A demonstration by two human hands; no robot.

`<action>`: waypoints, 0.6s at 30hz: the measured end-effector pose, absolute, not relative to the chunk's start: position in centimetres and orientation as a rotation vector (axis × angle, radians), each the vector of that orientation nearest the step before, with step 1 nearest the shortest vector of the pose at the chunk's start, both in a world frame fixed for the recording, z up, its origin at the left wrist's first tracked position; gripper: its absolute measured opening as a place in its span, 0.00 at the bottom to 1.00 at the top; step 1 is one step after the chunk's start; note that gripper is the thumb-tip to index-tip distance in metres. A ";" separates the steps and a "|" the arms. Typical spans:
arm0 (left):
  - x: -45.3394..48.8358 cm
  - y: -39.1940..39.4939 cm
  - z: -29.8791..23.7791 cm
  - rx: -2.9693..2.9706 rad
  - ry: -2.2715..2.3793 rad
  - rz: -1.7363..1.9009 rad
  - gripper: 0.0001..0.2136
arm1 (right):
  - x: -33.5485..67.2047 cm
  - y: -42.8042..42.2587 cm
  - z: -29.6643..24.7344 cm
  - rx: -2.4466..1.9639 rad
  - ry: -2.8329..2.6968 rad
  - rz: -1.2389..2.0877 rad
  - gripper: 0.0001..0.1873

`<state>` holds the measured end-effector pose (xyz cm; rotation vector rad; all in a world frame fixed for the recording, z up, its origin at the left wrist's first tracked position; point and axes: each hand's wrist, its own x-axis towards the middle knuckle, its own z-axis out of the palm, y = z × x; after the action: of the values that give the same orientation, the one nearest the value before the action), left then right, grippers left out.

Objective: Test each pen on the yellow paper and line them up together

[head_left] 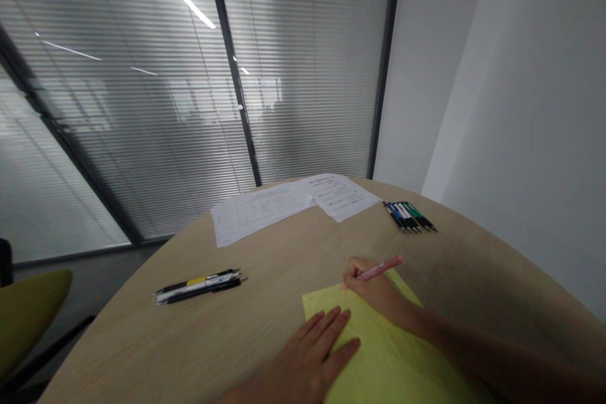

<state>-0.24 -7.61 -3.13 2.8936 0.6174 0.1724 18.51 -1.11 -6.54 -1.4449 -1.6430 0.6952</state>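
Note:
A yellow sheet of paper (374,353) lies on the table near me. My left hand (310,350) rests flat on its left side, fingers spread and holding nothing. Near the sheet's top edge, my right hand (362,281) is closed around a pink pen (386,266). The pen slants, its back end up to the right, and its tip points down at the paper's upper left part. Whether the tip touches the paper is hard to tell. My right forearm crosses the sheet's right side and covers part of it.
Several pens (201,285) lie side by side on the left of the round wooden table (265,265). Another row of pens (409,217) is at the back right. Printed white sheets (265,205) lie along the far edge. A green chair (35,303) stands at the left.

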 end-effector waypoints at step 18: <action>-0.4 -6.4 -5.0 2.949 0.597 0.185 0.26 | 21.1 0.7 -5.3 -1.181 -1.266 1.184 0.13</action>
<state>-0.43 -6.43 -5.04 2.9489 0.5974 0.1848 21.12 0.67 -5.35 -1.1814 -1.2663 1.1838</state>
